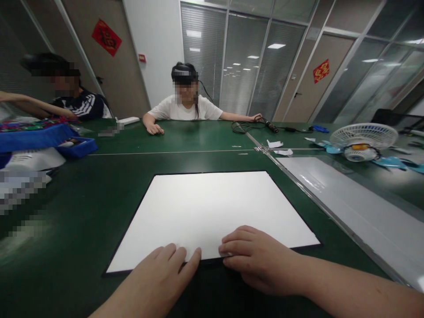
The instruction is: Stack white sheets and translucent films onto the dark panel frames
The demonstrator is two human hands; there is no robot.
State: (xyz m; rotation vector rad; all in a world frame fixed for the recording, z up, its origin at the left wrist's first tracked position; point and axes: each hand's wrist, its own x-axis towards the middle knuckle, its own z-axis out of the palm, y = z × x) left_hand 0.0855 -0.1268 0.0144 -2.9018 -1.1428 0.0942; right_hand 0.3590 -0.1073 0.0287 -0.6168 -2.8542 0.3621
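A large white board with a thin black border (208, 207) lies flat on the green table (66, 194). My left hand (162, 274) rests at the board's near edge, left of its middle, palm down; its fingers are bent a little and the thumb is apart from them, with nothing held. Just to the right, my right hand (255, 256) touches the same near edge, its fingertips curled toward the thumb. A small pale spot shows between those fingertips, too small to make out. A short gap separates the two hands.
Blue trays (36, 137) and white items are stacked at the left. A white fan guard (364, 134) with blue pieces lies at the right, behind a long white panel (357, 203). Opposite sits a person (185, 104) beside black cables (245, 127); another person (79, 101) is at the left.
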